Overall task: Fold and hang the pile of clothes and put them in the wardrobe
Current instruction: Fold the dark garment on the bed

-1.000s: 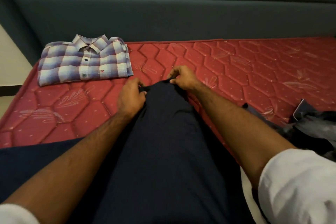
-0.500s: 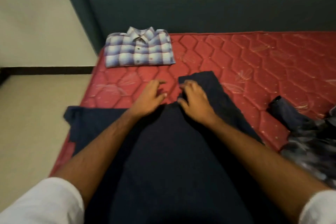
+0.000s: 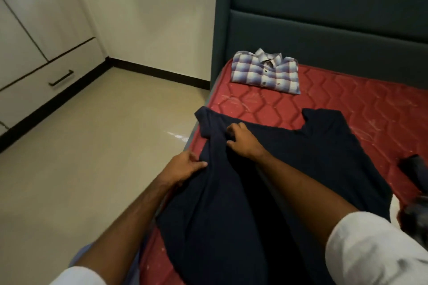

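Shifted leftward since half a second earlier: both hands, from the middle of the dark navy soft cotton T-shirt [image 3: 289, 169] to its left sleeve near the mattress edge. Lay spread across the centre and lower middle of the frame, on the red quilted mattress [image 3: 347, 99], hem trailing toward the bottom edge. Gripped the bunched sleeve fabric at frame centre with the right hand [image 3: 243, 140], fingers curled into the cloth. Pinched the side seam just below and left of that with the left hand [image 3: 185, 166], thumb laid over the fabric.

Judged light, limp and quick to crease; no stiffness to hold a fold, so liable to slump off the edge toward the beige tiled floor [image 3: 92, 146]. Best taken at seam and sleeve shoulder, both held taut, then laid inward flat.

Sat already folded at upper right, a blue-and-white checked collared shirt [image 3: 266, 71]. Showed at far right edge, a dark crumpled garment [image 3: 412, 169], details unclear.
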A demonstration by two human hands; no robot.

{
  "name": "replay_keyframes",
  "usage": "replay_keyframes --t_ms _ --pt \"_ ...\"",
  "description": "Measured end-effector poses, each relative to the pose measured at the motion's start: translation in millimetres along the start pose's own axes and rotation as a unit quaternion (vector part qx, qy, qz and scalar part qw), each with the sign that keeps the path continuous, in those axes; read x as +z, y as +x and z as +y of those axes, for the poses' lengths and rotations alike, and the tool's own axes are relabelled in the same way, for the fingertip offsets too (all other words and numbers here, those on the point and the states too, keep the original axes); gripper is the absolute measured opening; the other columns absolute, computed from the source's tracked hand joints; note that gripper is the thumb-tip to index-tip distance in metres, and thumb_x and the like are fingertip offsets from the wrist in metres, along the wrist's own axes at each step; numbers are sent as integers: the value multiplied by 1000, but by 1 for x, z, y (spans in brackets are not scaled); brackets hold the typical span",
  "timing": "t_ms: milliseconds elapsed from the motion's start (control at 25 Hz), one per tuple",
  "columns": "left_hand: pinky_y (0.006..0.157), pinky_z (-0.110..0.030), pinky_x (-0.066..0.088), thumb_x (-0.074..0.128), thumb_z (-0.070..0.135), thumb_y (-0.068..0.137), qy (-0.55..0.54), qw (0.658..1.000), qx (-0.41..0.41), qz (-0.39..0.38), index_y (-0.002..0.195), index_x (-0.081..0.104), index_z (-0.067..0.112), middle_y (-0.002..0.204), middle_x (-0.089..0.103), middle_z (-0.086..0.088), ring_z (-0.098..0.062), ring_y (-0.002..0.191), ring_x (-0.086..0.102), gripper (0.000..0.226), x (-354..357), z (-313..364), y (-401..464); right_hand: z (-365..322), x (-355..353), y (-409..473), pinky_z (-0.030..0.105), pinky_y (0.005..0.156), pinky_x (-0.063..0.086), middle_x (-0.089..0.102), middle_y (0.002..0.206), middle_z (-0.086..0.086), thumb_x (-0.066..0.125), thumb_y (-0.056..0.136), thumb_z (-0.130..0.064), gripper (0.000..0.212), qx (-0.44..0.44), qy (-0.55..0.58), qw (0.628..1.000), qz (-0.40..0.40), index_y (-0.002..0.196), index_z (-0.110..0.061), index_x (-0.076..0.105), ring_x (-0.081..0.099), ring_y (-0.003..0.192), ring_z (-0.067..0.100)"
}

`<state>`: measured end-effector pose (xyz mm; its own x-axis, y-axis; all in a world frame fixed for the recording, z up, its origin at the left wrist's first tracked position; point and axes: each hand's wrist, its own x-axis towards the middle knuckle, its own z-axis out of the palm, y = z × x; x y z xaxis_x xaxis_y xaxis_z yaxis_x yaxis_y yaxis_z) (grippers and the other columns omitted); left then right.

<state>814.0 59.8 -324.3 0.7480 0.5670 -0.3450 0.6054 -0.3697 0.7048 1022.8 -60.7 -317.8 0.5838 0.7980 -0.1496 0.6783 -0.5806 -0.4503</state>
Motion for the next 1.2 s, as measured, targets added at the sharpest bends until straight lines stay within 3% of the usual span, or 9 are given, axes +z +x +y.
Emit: replay_keyframes --t_ms 120,360,520,640,760,920,1080,1160,1200 --pt "43 -29 50 80 46 80 17 998 -8 -60 97 57 19 91 67 -3 -23 74 69 39 12 -4 5 -25 15 6 42 96 48 47 124 12 66 93 -30 40 14 -21 998 -57 124 -10 52 57 111 33" --pt "55 -32 46 71 21 89 -177 971 -77 138 91 58 21 88 67 -3 -28 81 65 13 -18 -53 -36 -26 25 -11 45 107 43 41 134 12 64 92 -27 45 32 -46 997 -52 131 -11 49 48 124 34" --pt "63 -24 56 69 24 95 -275 956 -75 -64 111 69 8 102 75 -8 -22 88 72 22 -22 -51 -72 -42 30 -27 47 111 39 34 146 13 61 93 -26 56 13 -77 994 -75 143 -12 40 38 133 36" --pt "76 -23 58 67 12 95 -341 940 -8 -18 108 72 5 100 78 -5 -28 102 72 16 -13 -41 -81 -50 30 -33 48 115 36 29 153 11 62 95 -30 61 -1 -59 993 -101 148 -14 37 37 137 37" --pt "70 -19 56 60 13 100 -441 897 -12 -7 110 68 11 97 78 2 -19 94 73 13 -22 -23 -92 -53 35 -62 42 119 32 24 158 6 62 96 -27 61 -40 8 997 -71 151 -17 37 35 142 32" --pt "69 -14 54 79 17 87 -250 958 -13 -137 121 60 19 109 72 6 -9 92 72 38 -40 -39 -115 -42 51 -150 39 120 32 24 159 0 63 97 -28 59 -109 59 992 -35 150 -21 39 33 144 22" --pt "64 -33 49 79 30 85 29 988 -89 122 116 55 22 86 69 0 -19 78 65 40 -65 -77 -124 5 42 -243 35 117 33 28 158 -6 61 95 -37 58 -176 -50 982 -42 148 -29 40 34 142 15" --pt "67 -35 44 72 28 90 110 978 5 174 111 56 22 82 65 2 -16 75 61 28 -58 -75 -129 33 19 -282 35 111 40 39 145 -12 61 95 -39 47 -132 -57 989 -45 140 -35 47 42 130 11" --pt "67 -35 43 70 29 90 113 979 85 145 106 57 26 82 64 3 -12 72 59 21 -45 -65 -132 49 4 -304 36 105 45 46 133 -15 62 94 -41 39 -96 -39 993 -53 131 -38 51 48 119 7"
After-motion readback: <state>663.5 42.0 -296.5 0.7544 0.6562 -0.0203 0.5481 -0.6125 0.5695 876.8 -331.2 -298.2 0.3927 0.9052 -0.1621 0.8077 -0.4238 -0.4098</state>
